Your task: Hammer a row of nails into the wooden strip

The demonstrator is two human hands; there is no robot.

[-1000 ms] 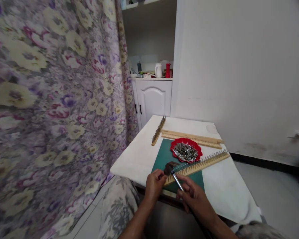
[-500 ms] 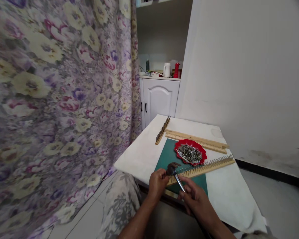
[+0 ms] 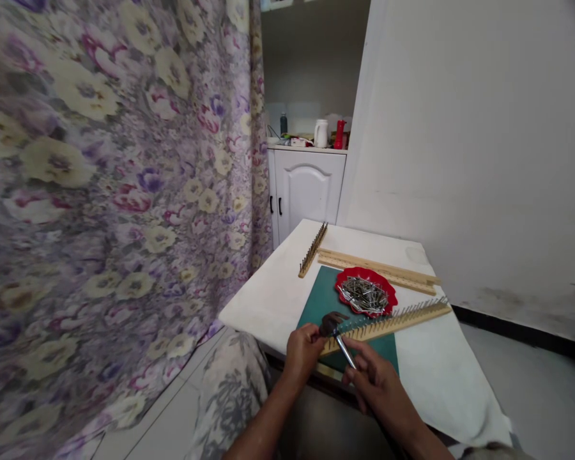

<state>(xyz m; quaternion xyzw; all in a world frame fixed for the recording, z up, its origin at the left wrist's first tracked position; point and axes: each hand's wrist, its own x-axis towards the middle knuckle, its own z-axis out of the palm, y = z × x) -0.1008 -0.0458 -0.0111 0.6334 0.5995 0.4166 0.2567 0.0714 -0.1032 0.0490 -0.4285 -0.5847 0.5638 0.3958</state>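
My right hand [image 3: 374, 378] is wrapped round the handle of a claw hammer [image 3: 345, 350]. The dark hammer head is over the near left end of a wooden strip [image 3: 388, 328], which has a long row of nails standing in it. Beside the head, my left hand [image 3: 305, 348] has its fingers pinched together at that end of the strip; what they hold is hidden. The strip lies slantwise across a green mat [image 3: 323, 291]. Just behind it a red scalloped dish [image 3: 341, 300] holds a heap of loose nails.
The white-covered table [image 3: 263, 303] carries two more wooden strips [image 3: 412, 283] behind the dish and a short nailed strip [image 3: 312, 252] at back left. A floral curtain [image 3: 138, 211] hangs on the left. Beyond the table stands a white cabinet [image 3: 309, 188]; a wall [image 3: 460, 147] rises at right.
Almost nothing differs. Both hands and the hammer keep their places at the strip's near end, while the whole view has shifted very slightly.
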